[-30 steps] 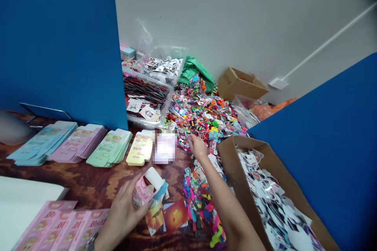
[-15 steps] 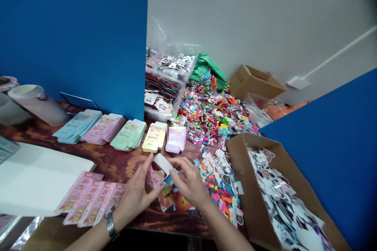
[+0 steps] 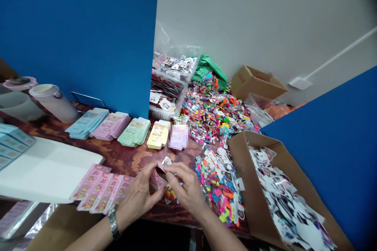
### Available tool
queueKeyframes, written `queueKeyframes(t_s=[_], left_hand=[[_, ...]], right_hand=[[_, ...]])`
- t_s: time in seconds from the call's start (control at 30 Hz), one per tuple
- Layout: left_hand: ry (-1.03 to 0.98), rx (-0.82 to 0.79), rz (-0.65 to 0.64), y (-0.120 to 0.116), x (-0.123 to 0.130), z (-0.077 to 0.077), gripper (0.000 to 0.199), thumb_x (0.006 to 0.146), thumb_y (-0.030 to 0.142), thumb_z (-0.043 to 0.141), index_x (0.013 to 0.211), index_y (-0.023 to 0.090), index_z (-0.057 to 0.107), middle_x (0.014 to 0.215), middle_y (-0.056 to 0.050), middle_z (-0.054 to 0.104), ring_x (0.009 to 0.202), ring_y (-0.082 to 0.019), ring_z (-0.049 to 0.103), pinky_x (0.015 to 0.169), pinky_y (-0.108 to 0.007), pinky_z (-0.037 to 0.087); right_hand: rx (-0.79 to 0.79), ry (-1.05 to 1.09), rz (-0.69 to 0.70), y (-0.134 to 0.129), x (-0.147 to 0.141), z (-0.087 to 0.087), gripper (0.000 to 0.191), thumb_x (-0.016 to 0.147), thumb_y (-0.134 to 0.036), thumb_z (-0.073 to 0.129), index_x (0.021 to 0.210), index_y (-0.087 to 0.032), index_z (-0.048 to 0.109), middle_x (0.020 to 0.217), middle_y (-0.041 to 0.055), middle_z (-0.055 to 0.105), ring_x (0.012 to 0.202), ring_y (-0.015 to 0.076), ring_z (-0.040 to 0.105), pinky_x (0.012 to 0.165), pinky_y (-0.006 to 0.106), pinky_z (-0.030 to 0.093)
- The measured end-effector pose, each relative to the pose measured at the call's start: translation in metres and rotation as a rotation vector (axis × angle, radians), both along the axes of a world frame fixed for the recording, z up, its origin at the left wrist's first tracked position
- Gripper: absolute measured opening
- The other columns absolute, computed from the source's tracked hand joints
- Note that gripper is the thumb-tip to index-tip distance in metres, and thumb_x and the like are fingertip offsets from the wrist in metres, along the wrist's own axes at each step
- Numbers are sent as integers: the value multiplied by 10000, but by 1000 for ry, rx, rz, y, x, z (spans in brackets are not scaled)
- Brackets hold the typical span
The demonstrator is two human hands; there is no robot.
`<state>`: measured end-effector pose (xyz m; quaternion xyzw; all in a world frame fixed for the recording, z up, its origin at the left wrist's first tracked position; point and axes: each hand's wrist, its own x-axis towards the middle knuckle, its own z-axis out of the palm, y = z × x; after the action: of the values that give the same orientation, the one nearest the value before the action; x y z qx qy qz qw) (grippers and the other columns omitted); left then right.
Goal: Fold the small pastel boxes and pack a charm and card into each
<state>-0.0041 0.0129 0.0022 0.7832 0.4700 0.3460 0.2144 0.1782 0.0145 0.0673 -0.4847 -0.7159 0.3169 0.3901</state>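
Observation:
Between my two hands is a small pink card box (image 3: 158,180), tilted, its top end partly open. My left hand (image 3: 138,192) grips the box along its left side, thumb across the front. The fingers of my right hand (image 3: 187,188) close on the pink end flap (image 3: 161,166) at the top right. What lies inside the box is hard to see. Close behind it, a small white printed piece (image 3: 167,160) shows. Colourful picture cards (image 3: 170,195) lie under the hands, mostly covered. Several filled-looking pink boxes (image 3: 101,188) lie overlapped left of my left wrist.
Stacks of blue (image 3: 87,123), pink, green (image 3: 134,132), yellow (image 3: 158,134) and purple flat boxes line the back. At right, a pile of colourful small trinkets (image 3: 218,106) spreads beside a carton (image 3: 250,188) of stickers. A white board (image 3: 55,164) lies left; blue partitions (image 3: 79,39) stand behind.
The box's end flap, earlier standing up with its white inside showing, is now bent down over the opening by my right fingers. The view has turned slightly left.

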Motion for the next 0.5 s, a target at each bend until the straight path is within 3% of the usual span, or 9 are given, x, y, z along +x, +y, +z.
queueKeyframes(t_s=[0.13, 0.23, 0.37, 0.5], left_hand=[[65, -35, -7, -2, 0, 2, 766, 884, 296, 554, 1508, 208, 119, 1408, -174, 487, 1251, -272, 549, 995, -412, 496], [131, -34, -13, -3, 1, 4, 801, 907, 296, 508, 1541, 195, 29, 1379, -180, 503, 1217, -274, 562, 980, -414, 494], [293, 56, 44, -3, 0, 10, 882, 889, 319, 507, 1543, 141, -57, 1166, -163, 603, 1041, -305, 619, 963, -518, 465], [320, 21, 39, -6, -3, 12, 885, 896, 315, 480, 1536, 151, -109, 1074, -138, 583, 904, -268, 624, 758, -382, 543]], right_hand=[[-13, -55, -83, 1, -5, 4, 184, 903, -150, 568, 1001, -219, 707, 925, 34, 705, 880, 166, 658, 791, 267, 518], [58, -67, -54, -2, -9, 5, 207, 902, -125, 566, 1017, -220, 708, 965, 44, 720, 907, 174, 667, 824, 285, 532], [191, -102, -60, -13, -18, -5, 380, 949, -119, 495, 1275, -268, 622, 1113, 54, 720, 1020, 195, 667, 902, 335, 550], [321, -127, -135, -27, -29, -34, 546, 965, -112, 418, 1485, -277, 397, 1302, 81, 637, 1193, 231, 609, 997, 405, 532]])
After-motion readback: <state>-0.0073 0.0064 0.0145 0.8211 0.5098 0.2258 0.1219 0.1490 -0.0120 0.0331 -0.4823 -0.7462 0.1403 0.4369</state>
